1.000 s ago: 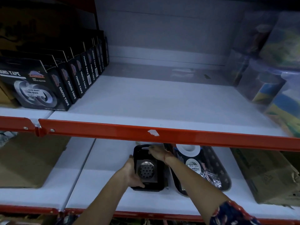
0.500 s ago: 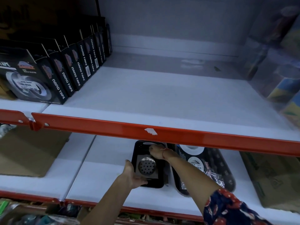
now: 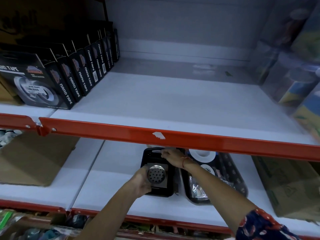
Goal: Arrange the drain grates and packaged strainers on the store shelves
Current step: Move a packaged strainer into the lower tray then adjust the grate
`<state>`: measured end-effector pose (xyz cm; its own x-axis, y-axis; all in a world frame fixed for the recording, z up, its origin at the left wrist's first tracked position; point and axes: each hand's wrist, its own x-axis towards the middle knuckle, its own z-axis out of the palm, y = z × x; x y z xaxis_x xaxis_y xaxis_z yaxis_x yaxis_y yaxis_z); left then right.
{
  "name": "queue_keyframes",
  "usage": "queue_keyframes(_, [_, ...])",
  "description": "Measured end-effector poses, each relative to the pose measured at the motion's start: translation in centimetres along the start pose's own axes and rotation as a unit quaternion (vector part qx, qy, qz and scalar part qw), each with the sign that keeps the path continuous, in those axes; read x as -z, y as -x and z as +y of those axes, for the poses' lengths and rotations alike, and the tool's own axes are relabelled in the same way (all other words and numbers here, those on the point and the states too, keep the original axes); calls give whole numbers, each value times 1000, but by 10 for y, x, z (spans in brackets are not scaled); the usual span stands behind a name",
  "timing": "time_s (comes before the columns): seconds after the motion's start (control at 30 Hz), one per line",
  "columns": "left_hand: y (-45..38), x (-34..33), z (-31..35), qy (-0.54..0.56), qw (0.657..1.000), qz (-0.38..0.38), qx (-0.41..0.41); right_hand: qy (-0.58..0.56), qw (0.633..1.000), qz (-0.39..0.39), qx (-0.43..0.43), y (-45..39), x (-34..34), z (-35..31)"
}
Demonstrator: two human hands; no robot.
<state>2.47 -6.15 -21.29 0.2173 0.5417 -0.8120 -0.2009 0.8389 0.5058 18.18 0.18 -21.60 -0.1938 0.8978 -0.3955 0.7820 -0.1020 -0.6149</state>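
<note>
Two hands work the lower shelf (image 3: 107, 184): left hand (image 3: 141, 183) gripping a drain grate (image 3: 156, 174), right hand (image 3: 173, 157) pinching its black tray (image 3: 152, 155), seating likely next.

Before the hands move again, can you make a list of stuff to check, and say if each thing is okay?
1. Left hand holding the drain grate: ok, fingers wrap its left edge.
2. Right hand on the black tray: ok, it rests at the tray's far end near the handle slot.
3. Grate sitting flat in the tray: cannot tell, the hand hides one side.
4. Room beside the tray: ok, bare white lower shelf to its left.
5. Packaged strainers out of the way: ok, they lie in the tray to the right.
6. Orange rail overhead: not ok, it hides the tray's far end.
</note>
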Motion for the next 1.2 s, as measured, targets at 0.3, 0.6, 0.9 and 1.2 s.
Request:
queue_keyframes(0.3, [11, -5, -35, -627, 730, 27, -269, -11, 986, 149, 69, 93, 8, 58])
queue_keyframes(0.6, [3, -14, -71, -809, 516, 98, -264, 236, 969, 25, 71, 160, -11, 128])
queue_keyframes(0.9, [26, -25, -99, -832, 477, 102, -264, 292, 951, 62, 74, 176, -41, 122])
queue_keyframes(1.2, [49, -17, -123, -824, 482, 95, -283, 285, 957, 52, 33, 203, -67, 114])
